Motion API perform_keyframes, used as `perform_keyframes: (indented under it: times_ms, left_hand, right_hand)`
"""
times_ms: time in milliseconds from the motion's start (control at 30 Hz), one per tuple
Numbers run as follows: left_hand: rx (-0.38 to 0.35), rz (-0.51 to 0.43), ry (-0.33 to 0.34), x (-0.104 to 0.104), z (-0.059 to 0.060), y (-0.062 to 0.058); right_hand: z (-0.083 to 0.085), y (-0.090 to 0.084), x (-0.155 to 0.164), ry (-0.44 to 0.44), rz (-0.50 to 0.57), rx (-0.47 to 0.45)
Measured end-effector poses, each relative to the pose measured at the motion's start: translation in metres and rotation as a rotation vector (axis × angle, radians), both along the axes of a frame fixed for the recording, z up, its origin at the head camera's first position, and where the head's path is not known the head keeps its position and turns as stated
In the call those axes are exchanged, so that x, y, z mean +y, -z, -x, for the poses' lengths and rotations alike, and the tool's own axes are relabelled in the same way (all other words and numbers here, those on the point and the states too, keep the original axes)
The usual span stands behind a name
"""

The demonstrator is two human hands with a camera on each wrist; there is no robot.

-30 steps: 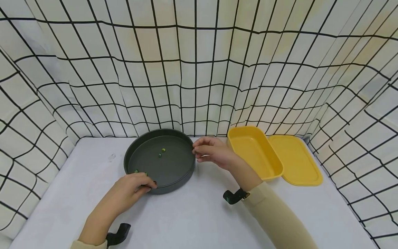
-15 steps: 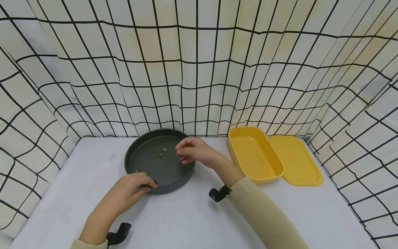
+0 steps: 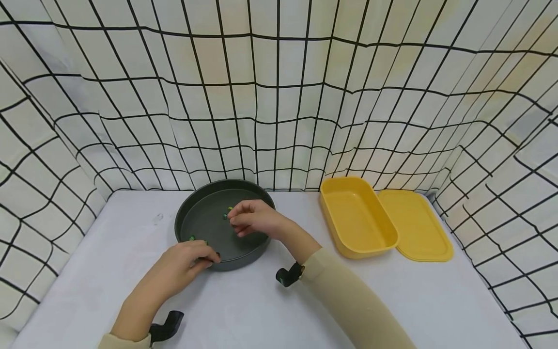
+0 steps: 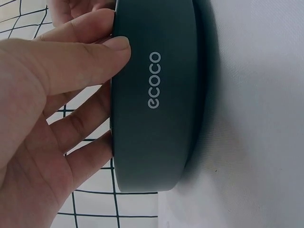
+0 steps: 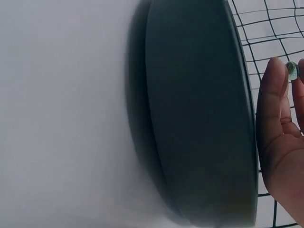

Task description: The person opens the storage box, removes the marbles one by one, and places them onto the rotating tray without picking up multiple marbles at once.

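Note:
In the head view, a round dark green tray [image 3: 235, 247] sits on the white table, a few small green marbles [image 3: 224, 216] inside it. My left hand [image 3: 185, 266] grips its near-left rim. The left wrist view shows the thumb [image 4: 102, 61] against the outer wall, beside printed "ecoco" lettering, the other fingers on the inner side. Over the tray's middle is my right hand [image 3: 257, 218], close to the far marbles. In the right wrist view its fingertips pinch a clear green marble [image 5: 292, 71] above the rim. Part of that hand is cut off at the frame edge.
Right of the tray stands an open yellow plastic box [image 3: 359, 218]. Its flat yellow lid [image 3: 416, 225] lies beside it, partly under the box's edge. A white wall with a black grid [image 3: 279, 106] encloses the table at the back and sides.
My right hand has moved left, from the tray's right rim to over its middle. The left hand keeps its place on the near rim.

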State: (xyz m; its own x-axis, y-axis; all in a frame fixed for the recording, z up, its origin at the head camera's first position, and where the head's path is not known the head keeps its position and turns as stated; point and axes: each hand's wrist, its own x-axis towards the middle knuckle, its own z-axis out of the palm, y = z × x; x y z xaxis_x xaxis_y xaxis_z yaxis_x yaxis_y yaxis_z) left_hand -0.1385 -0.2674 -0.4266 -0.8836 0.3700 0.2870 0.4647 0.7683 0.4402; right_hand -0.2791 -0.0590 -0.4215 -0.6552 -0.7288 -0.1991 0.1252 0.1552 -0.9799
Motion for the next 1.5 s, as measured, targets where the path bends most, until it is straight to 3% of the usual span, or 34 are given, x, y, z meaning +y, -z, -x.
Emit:
perform_keyframes:
  times_ms: [233,433,933,1133,1500]
  left_hand:
    - [0.006,-0.007,0.015,0.001,0.0,0.001]
    - [0.004,0.001,0.002,0.0,0.0,0.001]
    - [-0.003,0.014,-0.007,-0.001,-0.001,0.001]
    - [0.002,0.004,-0.003,-0.001,-0.001,0.002]
    - [-0.006,-0.01,0.007,-0.002,-0.001,0.002]
  right_hand:
    - [-0.001,0.01,-0.012,0.024,-0.062,0.009]
    - [-0.002,0.018,-0.02,-0.004,-0.177,0.087]
    - [-0.01,0.014,-0.027,-0.005,-0.356,0.18]
    - [-0.008,0.016,-0.027,0.015,-0.34,0.154]
    - [-0.002,0.003,-0.007,0.087,-0.133,0.072]
